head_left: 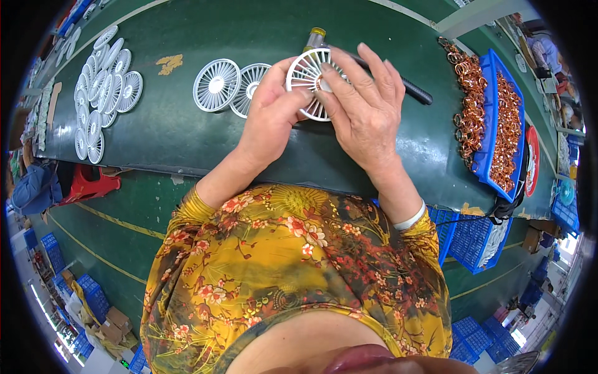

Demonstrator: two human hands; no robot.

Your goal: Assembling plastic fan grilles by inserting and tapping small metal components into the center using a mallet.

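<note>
A white spoked plastic wheel (304, 57) is held up over the green table, tilted toward me. My left hand (272, 115) grips its left rim, thumb laid across the spokes toward the hub. From the right, my right hand (366, 103) closes thumb and index finger at the hub, other fingers bent over the right rim. A coppery spot shows at the hub between the fingertips; what it is stays partly hidden. Behind the hands lies a mallet with a yellowish head (316, 37) and black handle (416, 91). Two more spoked wheels (217, 85) lie left of my left hand, overlapping.
A heap of white spoked wheels (99, 93) covers the table's left end. On the right, copper-coloured rings (468, 93) lie piled beside a blue tray (488, 134) full of small copper-coloured parts. Blue crates (476, 243) stand below the table's right side, a red stool (90, 182) at the left.
</note>
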